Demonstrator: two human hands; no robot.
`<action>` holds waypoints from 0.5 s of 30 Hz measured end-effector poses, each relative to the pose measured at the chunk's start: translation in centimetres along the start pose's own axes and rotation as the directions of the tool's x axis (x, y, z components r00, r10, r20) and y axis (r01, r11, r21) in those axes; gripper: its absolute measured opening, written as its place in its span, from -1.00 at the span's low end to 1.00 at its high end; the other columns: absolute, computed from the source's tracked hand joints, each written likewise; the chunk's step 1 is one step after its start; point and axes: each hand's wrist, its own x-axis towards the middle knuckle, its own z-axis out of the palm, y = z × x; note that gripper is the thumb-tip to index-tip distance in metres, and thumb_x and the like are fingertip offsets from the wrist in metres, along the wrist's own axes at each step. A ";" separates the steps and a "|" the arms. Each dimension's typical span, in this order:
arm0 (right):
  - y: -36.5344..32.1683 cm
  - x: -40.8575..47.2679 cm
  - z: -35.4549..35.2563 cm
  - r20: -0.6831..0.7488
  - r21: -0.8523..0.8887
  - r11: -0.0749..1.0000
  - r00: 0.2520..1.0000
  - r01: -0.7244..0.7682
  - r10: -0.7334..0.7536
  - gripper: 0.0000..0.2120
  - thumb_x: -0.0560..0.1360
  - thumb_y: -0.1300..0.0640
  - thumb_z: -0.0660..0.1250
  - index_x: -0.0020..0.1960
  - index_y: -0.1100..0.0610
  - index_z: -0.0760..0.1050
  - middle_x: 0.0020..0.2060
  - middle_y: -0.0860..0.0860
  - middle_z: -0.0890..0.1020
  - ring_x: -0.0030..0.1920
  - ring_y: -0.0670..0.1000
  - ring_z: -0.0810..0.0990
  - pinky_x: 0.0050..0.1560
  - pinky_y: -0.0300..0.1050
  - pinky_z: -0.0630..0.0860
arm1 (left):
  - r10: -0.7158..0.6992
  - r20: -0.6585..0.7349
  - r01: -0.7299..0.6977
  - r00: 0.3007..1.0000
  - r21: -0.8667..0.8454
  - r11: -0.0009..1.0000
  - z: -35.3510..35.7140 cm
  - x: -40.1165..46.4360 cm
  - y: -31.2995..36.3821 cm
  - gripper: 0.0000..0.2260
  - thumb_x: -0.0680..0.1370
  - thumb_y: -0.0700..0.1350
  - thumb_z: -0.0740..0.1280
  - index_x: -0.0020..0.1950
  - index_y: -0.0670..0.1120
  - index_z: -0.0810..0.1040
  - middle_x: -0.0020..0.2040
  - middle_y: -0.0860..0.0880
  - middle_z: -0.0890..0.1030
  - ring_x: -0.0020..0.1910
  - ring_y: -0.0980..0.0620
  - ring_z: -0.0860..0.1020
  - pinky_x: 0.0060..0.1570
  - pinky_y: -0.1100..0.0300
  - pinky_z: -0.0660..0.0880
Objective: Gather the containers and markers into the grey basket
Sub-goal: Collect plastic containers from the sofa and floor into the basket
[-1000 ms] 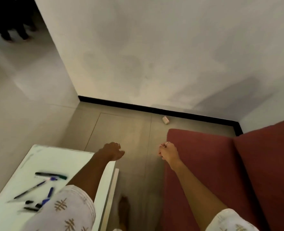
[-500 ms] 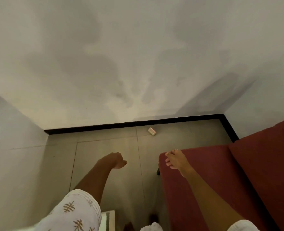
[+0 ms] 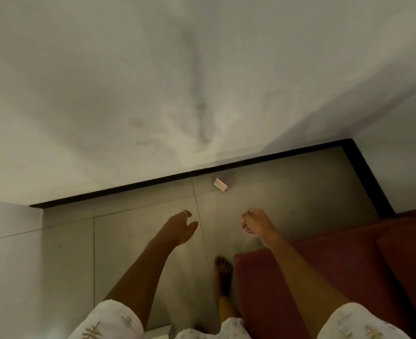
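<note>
Neither the grey basket nor any marker shows in the head view. A small white box-like container (image 3: pixel 220 184) lies on the floor tiles close to the black skirting. My left hand (image 3: pixel 181 227) hangs over the floor below and left of it, fingers loosely curled, holding nothing. My right hand (image 3: pixel 254 225) is level with the left one, below and right of the container, fingers curled and apart, also with nothing in it. Both hands are well short of the container.
A red sofa (image 3: pixel 336 265) fills the lower right. A white wall (image 3: pixel 153 94) with a black skirting (image 3: pixel 128 189) closes the floor ahead and turns a corner at the right. My bare foot (image 3: pixel 223 272) stands beside the sofa. A white table corner (image 3: pixel 159 332) peeks in at the bottom.
The view swung away from the white table with the markers, which dropped out of sight. The floor corner and the small container came closer. Both hands stayed held out and holding nothing.
</note>
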 end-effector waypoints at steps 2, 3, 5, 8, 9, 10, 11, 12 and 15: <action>0.0 3.8 0.6 0.019 0.036 0.997 0.998 -0.063 0.062 -0.80 0.52 0.20 0.17 -0.28 0.08 0.40 -0.21 0.13 0.52 -0.25 0.07 0.49 -0.30 -0.19 0.40 | -0.023 -0.013 0.022 1.000 -0.043 0.999 0.7 3.6 -0.3 -0.56 0.60 -0.01 0.20 0.44 -0.13 0.28 0.39 -0.15 0.42 0.34 -0.09 0.43 0.31 0.11 0.35; 0.3 5.7 1.0 0.027 0.080 0.991 0.994 -0.104 0.102 -0.81 0.53 0.22 0.16 -0.26 0.11 0.40 -0.24 0.14 0.52 -0.31 0.05 0.48 -0.34 -0.21 0.39 | -0.037 -0.005 0.037 0.999 -0.048 0.998 1.4 5.7 -0.8 -0.56 0.60 -0.01 0.20 0.44 -0.13 0.28 0.39 -0.14 0.42 0.34 -0.08 0.43 0.30 0.12 0.35; 1.2 9.7 1.8 0.047 0.133 0.974 0.983 -0.183 0.178 -0.82 0.55 0.24 0.15 -0.23 0.17 0.40 -0.33 0.13 0.51 -0.39 0.02 0.47 -0.36 -0.21 0.43 | -0.057 0.022 0.058 0.998 -0.040 0.998 2.8 10.1 -1.9 -0.55 0.60 -0.01 0.21 0.45 -0.11 0.27 0.40 -0.12 0.41 0.36 -0.08 0.41 0.32 0.12 0.33; 3.6 18.4 3.8 0.066 0.140 0.958 0.968 -0.249 0.242 -0.83 0.56 0.23 0.16 -0.19 0.22 0.42 -0.34 0.14 0.52 -0.37 0.04 0.50 -0.27 -0.11 0.50 | -0.053 0.037 0.054 0.998 -0.027 0.998 6.3 19.0 -4.4 -0.55 0.60 -0.01 0.21 0.46 -0.11 0.26 0.41 -0.12 0.40 0.37 -0.09 0.39 0.35 0.08 0.32; 4.5 21.5 4.5 0.057 0.136 0.955 0.964 -0.264 0.258 -0.84 0.55 0.22 0.16 -0.18 0.23 0.42 -0.33 0.14 0.52 -0.36 0.05 0.50 -0.22 -0.07 0.51 | -0.045 0.031 0.045 0.999 -0.022 0.999 7.6 21.9 -5.3 -0.55 0.60 -0.02 0.21 0.46 -0.11 0.26 0.41 -0.12 0.40 0.37 -0.09 0.40 0.35 0.09 0.33; 5.0 24.1 5.1 0.047 0.137 0.952 0.962 -0.272 0.269 -0.83 0.55 0.20 0.17 -0.19 0.23 0.41 -0.34 0.15 0.52 -0.36 0.05 0.50 -0.18 -0.04 0.53 | -0.040 0.017 0.040 0.999 -0.027 0.999 8.5 24.3 -6.1 -0.55 0.60 -0.03 0.21 0.46 -0.12 0.26 0.40 -0.12 0.41 0.35 -0.08 0.41 0.33 0.09 0.33; 5.6 27.1 6.0 0.041 0.148 0.948 0.959 -0.282 0.279 -0.81 0.56 0.18 0.17 -0.19 0.23 0.41 -0.34 0.15 0.52 -0.37 0.05 0.50 -0.14 -0.01 0.54 | -0.035 0.005 0.036 0.999 -0.041 0.999 9.7 27.0 -7.0 -0.56 0.60 -0.04 0.21 0.45 -0.12 0.27 0.40 -0.12 0.41 0.34 -0.08 0.42 0.32 0.10 0.33; 6.2 29.9 6.8 0.029 0.171 0.943 0.958 -0.285 0.284 -0.80 0.57 0.15 0.17 -0.18 0.23 0.40 -0.35 0.15 0.52 -0.37 0.06 0.50 -0.11 0.01 0.56 | -0.036 -0.009 0.035 0.999 -0.062 0.997 11.0 29.5 -8.0 -0.57 0.60 -0.05 0.21 0.45 -0.12 0.28 0.40 -0.12 0.41 0.33 -0.09 0.43 0.30 0.11 0.34; 6.9 37.4 9.2 0.009 0.294 0.910 0.953 -0.293 0.304 -0.79 0.60 0.08 0.14 -0.04 0.24 0.39 -0.32 0.17 0.52 -0.34 0.07 0.53 0.00 0.06 0.59 | -0.054 -0.043 0.047 0.998 -0.147 0.988 14.0 35.9 -10.7 -0.58 0.60 -0.06 0.22 0.43 -0.12 0.30 0.38 -0.13 0.43 0.30 -0.10 0.45 0.26 0.10 0.37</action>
